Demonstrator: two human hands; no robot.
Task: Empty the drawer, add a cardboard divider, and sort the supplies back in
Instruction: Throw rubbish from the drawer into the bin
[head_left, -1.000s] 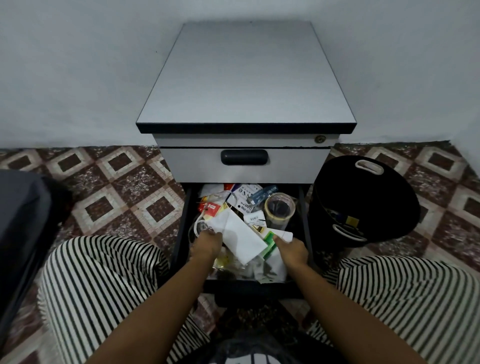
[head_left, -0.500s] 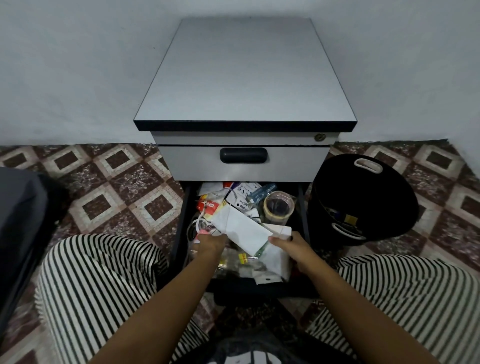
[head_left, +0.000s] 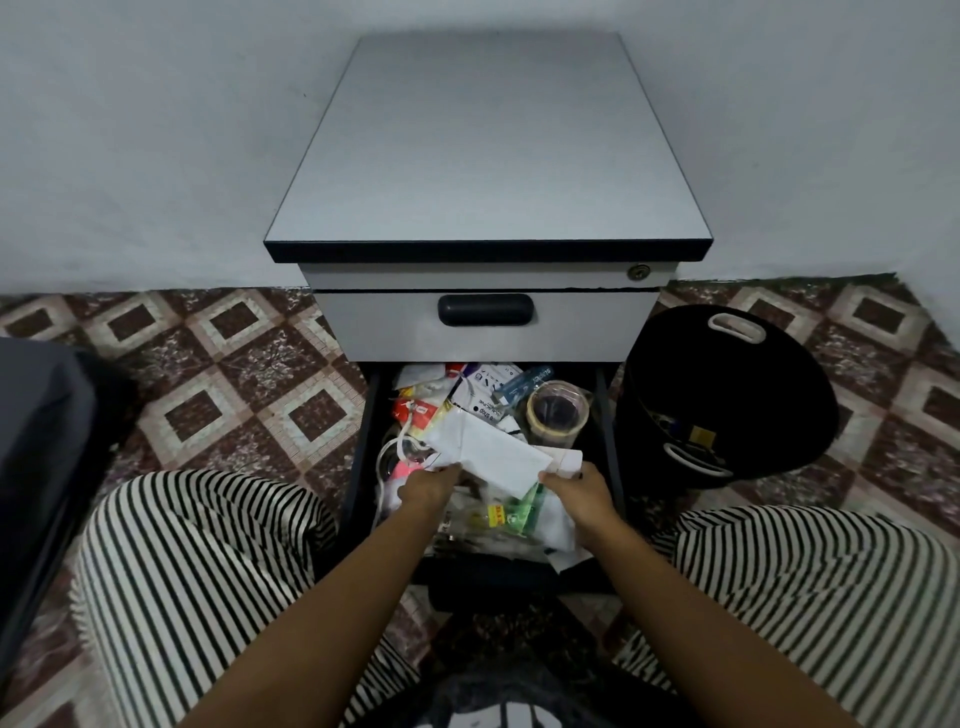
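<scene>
Drawer (head_left: 605, 415), black-walled and pulled open, brims with jumbled packets and a tape roll (head_left: 538, 427). Fingers of left hand (head_left: 428, 487) and right hand (head_left: 581, 492) pinch a white folded paper (head_left: 498, 457). Printing is illegible.

Your right hand (head_left: 579, 491) moved up from the near right and now pinches the right end of the white envelope (head_left: 498, 452); left hand (head_left: 431, 486) shifted to grip its near-left edge. Envelope's near end is raised, green packet (head_left: 522, 512) below it more exposed
</scene>
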